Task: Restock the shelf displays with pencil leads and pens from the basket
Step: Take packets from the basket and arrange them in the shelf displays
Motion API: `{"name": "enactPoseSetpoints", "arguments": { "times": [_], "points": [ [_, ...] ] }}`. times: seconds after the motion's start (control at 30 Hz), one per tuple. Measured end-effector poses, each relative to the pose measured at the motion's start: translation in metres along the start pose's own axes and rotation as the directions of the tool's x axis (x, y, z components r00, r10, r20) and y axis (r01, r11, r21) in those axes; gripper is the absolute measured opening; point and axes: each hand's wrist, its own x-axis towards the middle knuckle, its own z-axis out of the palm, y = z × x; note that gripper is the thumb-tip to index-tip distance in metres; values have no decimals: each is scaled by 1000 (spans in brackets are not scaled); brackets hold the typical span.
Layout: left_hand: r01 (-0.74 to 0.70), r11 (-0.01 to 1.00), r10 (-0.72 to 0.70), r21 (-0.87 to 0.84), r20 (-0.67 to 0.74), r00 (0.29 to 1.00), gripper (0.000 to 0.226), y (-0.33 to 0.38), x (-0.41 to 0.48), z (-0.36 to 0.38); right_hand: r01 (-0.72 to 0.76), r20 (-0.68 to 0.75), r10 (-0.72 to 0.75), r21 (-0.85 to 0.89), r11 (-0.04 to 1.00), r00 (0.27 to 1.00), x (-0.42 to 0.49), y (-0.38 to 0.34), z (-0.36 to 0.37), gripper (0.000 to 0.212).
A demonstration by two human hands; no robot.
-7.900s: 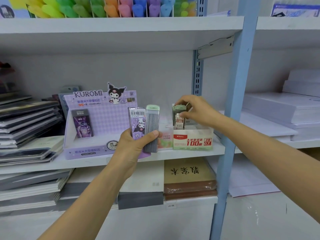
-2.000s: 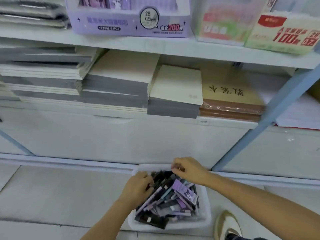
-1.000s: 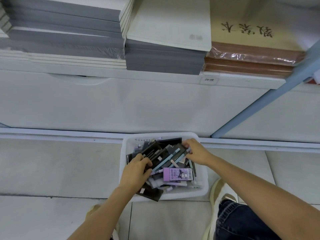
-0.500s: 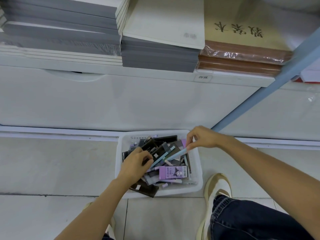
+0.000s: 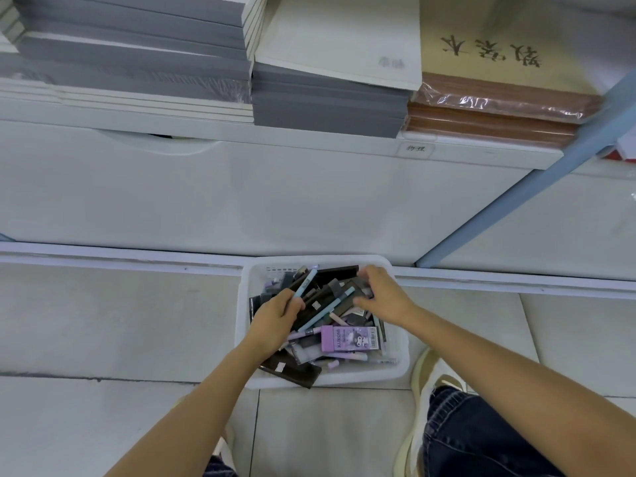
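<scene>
— Where is the basket [image 5: 361, 378]?
— On the tiled floor [image 5: 103, 321], against the foot of the shelf [image 5: 275, 137], which holds stacks of notebooks [image 5: 327, 98]. It is heaped with dark packs, pens and a purple Kuromi box [image 5: 349, 338] near the front right.
— And the left hand [image 5: 275, 320]?
— Over the basket's left side, its fingers wrapped round a light-blue pen [image 5: 307, 282] that points up and away.
— The right hand [image 5: 380, 297]?
— At the far right of the pile, fingers bent down onto the dark packs [image 5: 339, 271]. I cannot tell whether it grips one. A second blue pen [image 5: 327, 309] lies slanted between the two hands.
</scene>
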Motion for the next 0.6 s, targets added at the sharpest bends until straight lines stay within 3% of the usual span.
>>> {"name": "enactPoseSetpoints", "arguments": {
  "times": [0.1,0.23,0.3,0.4,0.6],
  "points": [
    [19,1000,-18,-13,14,1000,23,-7,-1,4,21,23,-20,-38,999,1000,-1,6,25,67],
    [27,999,-26,-33,8,1000,23,-10,0,4,46,-102,-41,49,998,994,17,1,35,38],
    [26,999,-25,-30,10,1000,22,-11,0,3,51,-96,-45,60,997,994,22,1,37,22],
    [22,999,-22,-34,24,999,20,-16,0,0,78,-42,-74,109,991,996,22,5,33,18],
    [-76,994,73,-79,-46,996,15,-4,0,-2,119,73,-179,502,856,981,12,-6,-23,8]
  ]
}}
